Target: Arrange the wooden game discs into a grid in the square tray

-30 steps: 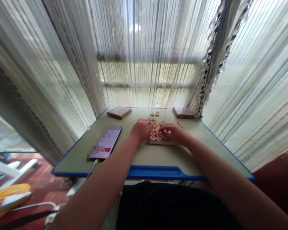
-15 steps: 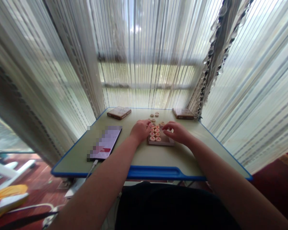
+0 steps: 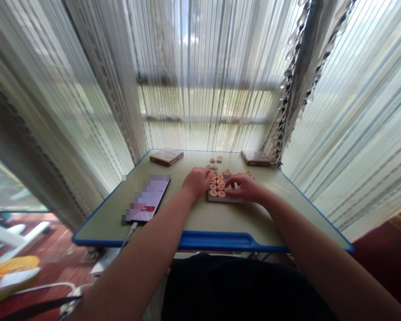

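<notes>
A shallow box (image 3: 225, 199) of round wooden chess pieces (image 3: 217, 187) with red marks sits mid-table. My left hand (image 3: 196, 181) rests curled against the box's left side, touching the pieces. My right hand (image 3: 245, 187) lies over the right half of the box, fingers bent and pinched at a piece among the rows. More loose pieces (image 3: 216, 159) lie scattered on the table beyond the box.
A phone (image 3: 149, 198) on a cable lies at the left of the green, blue-edged table (image 3: 200, 225). Two flat wooden boxes stand at the back left (image 3: 166, 156) and back right (image 3: 255, 157). Striped curtains surround the table.
My right hand lifted back toward the loose pieces, then came down again over the box. The left hand has stayed put.
</notes>
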`<state>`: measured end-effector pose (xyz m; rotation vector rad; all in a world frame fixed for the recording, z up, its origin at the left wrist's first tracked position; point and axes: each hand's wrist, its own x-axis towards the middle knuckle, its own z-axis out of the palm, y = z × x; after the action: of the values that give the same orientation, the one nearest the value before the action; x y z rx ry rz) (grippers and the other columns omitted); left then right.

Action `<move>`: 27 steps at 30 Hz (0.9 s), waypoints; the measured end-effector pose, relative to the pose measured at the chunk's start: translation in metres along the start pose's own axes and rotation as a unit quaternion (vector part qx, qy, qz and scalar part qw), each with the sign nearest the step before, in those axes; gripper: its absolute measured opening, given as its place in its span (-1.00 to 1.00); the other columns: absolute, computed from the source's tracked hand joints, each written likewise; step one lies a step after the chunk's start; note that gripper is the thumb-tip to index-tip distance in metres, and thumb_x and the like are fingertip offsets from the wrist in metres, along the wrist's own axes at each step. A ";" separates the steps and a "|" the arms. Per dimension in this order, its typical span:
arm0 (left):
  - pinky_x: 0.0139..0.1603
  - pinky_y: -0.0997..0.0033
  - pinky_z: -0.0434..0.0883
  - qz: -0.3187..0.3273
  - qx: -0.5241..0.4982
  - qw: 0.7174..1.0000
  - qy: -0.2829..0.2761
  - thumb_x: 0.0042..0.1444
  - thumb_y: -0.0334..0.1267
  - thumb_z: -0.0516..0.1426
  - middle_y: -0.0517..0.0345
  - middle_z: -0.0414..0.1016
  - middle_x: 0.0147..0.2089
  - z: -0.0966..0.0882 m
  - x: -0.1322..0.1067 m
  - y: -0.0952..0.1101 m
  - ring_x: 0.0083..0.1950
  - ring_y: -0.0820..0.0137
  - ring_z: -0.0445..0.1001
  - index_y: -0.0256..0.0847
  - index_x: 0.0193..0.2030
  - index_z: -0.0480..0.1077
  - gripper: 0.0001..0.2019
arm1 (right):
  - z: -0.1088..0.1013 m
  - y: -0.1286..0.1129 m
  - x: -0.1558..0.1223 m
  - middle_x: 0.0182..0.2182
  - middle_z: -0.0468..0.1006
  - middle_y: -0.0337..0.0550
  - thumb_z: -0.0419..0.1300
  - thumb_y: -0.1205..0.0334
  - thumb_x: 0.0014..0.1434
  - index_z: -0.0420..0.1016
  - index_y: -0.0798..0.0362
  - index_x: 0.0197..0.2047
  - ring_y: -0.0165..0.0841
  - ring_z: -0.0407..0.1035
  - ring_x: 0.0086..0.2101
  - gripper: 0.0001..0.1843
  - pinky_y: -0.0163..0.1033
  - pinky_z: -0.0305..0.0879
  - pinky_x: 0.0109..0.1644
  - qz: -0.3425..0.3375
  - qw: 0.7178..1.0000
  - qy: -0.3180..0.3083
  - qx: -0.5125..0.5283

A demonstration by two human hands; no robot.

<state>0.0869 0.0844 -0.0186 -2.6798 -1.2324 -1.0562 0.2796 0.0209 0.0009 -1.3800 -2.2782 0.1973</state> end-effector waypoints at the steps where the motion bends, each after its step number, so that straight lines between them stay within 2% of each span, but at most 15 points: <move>1: -0.12 0.35 0.29 0.002 0.002 1.000 0.000 0.13 -0.23 -0.08 0.03 0.48 -0.31 0.000 0.000 0.000 -0.23 0.35 0.37 -0.24 -0.31 0.43 -0.72 | 0.000 0.000 0.000 -0.49 0.43 -0.23 0.20 0.17 -0.07 0.51 0.04 -0.36 -0.44 0.24 -0.44 -0.81 -0.33 0.13 -0.30 -0.002 1.000 0.001 0.000; 7: -0.11 0.35 0.30 -0.002 0.004 1.000 0.001 0.12 -0.24 -0.09 0.03 0.48 -0.30 0.002 0.000 -0.002 -0.23 0.35 0.37 -0.23 -0.32 0.44 -0.72 | -0.001 0.007 0.002 -0.49 0.43 -0.20 0.13 0.24 -0.03 0.49 0.08 -0.38 -0.42 0.26 -0.44 -0.85 -0.32 0.16 -0.30 0.028 0.998 0.048 -0.015; 13: -0.03 0.34 0.30 -0.044 0.006 0.999 0.008 0.08 -0.31 -0.07 0.03 0.49 -0.22 0.004 0.001 -0.005 -0.14 0.34 0.39 -0.25 -0.22 0.44 -0.73 | 0.002 0.027 0.003 -0.33 0.48 -0.10 0.10 0.32 -0.03 0.49 0.08 -0.27 -0.34 0.30 -0.32 -0.77 -0.23 0.18 -0.16 0.085 0.985 0.120 -0.093; 19: -0.01 0.36 0.30 -0.086 -0.019 0.995 -0.041 0.06 -0.37 -0.08 -0.06 0.46 -0.09 0.009 0.001 -0.009 -0.08 0.33 0.41 -0.28 -0.10 0.38 -0.69 | 0.003 0.034 0.003 -0.30 0.52 -0.12 0.09 0.35 -0.03 0.51 0.06 -0.30 -0.30 0.33 -0.26 -0.78 -0.18 0.13 -0.05 0.073 0.987 0.097 -0.104; 27: -0.07 0.36 0.33 -0.097 -0.025 0.993 -0.063 0.07 -0.39 -0.11 -0.09 0.47 -0.12 0.013 0.000 -0.013 -0.11 0.32 0.43 -0.28 -0.10 0.35 -0.68 | 0.002 0.035 0.003 -0.27 0.51 -0.11 0.10 0.33 -0.03 0.51 0.06 -0.29 -0.29 0.33 -0.24 -0.78 -0.15 0.10 -0.05 0.078 0.988 0.075 -0.106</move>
<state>0.0856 0.0974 -0.0322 -2.7470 -1.5365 -0.9606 0.3056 0.0404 -0.0118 -1.6241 -2.1162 -0.1006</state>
